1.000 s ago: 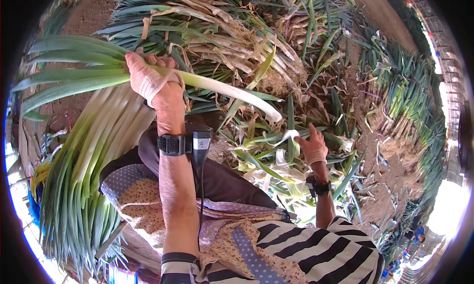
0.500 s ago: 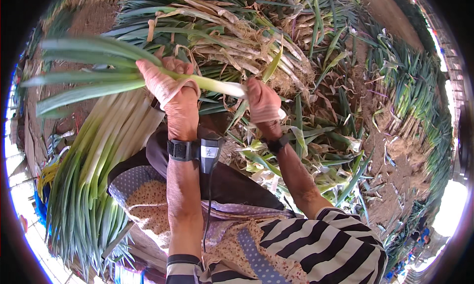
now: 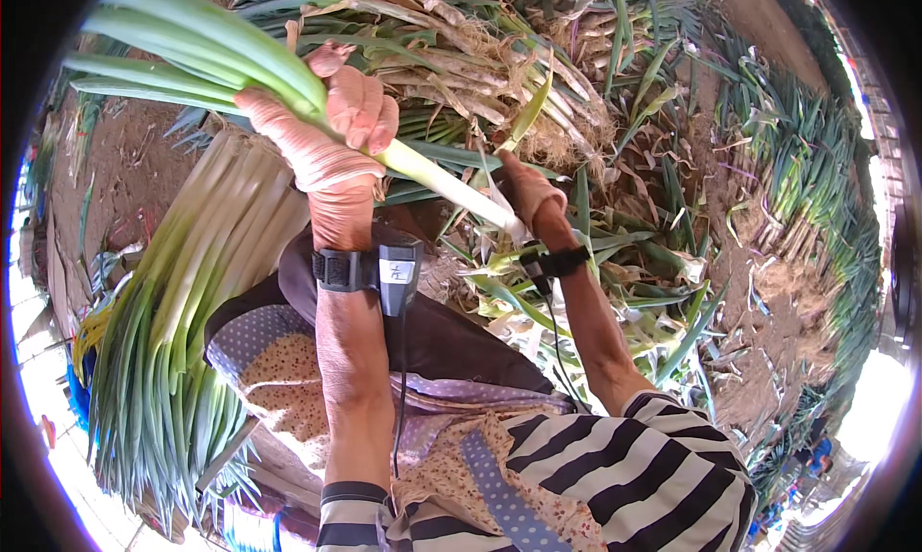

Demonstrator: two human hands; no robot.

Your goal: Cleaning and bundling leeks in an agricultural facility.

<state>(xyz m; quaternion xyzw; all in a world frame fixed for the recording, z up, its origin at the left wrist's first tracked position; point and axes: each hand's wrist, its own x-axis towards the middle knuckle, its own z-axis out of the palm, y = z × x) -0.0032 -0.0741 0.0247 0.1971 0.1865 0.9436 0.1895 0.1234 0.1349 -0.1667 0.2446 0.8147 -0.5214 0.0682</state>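
Note:
My left hand [image 3: 331,130] is wrapped round the upper stalk of a large green onion [image 3: 447,182]. Its green leaves fan out to the upper left, and its white end slants down to the right. Close to that white end is my right hand [image 3: 530,192], fingers bent together. A thin pale strip of onion skin [image 3: 487,158] runs by its fingertips, which partly hide the grip. Both hands appear to wear thin pinkish coverings. Left of my knee lies a stack of clean green onions [image 3: 206,264], white ends toward the top.
Unpeeled green onions with dry roots [image 3: 461,82] are heaped in front. Peeled leaves and husks [image 3: 634,254] litter the ground below my right hand. More green onions [image 3: 802,178] lie in a row at the right, beside bare soil [image 3: 783,331].
The onion has tilted, its leaves rising and its white end dropping. My right hand has moved off the white end to the right, and a pale strip now shows by its fingers.

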